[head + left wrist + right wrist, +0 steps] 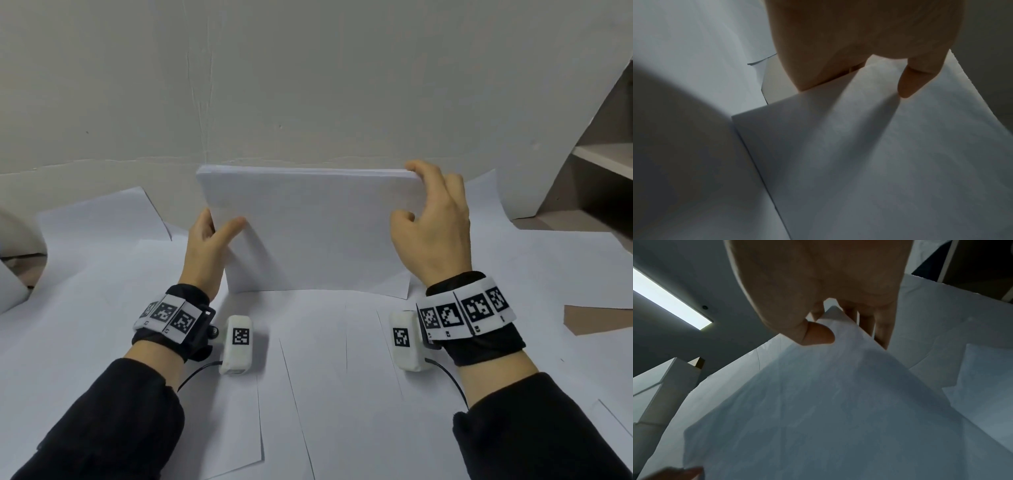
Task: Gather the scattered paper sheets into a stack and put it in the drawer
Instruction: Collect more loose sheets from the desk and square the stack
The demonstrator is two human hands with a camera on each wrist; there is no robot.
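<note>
A thick stack of white paper [308, 229] stands on its long edge in the middle of the table, tilted back a little. My left hand [212, 236] grips its left edge, thumb on the front face and fingers hidden behind. My right hand [424, 212] holds the upper right corner, thumb in front and fingers over the top edge. In the left wrist view the stack [879, 154] fills the lower right under my thumb. The right wrist view shows the stack [818, 402] pinched at its corner. No drawer shows.
Loose white sheets [308, 377] cover the brown table [596, 318] all around the stack, some overlapping, one curled up at the left [13, 291]. A grey wall rises just behind. A white shelf unit [603, 157] stands at the far right.
</note>
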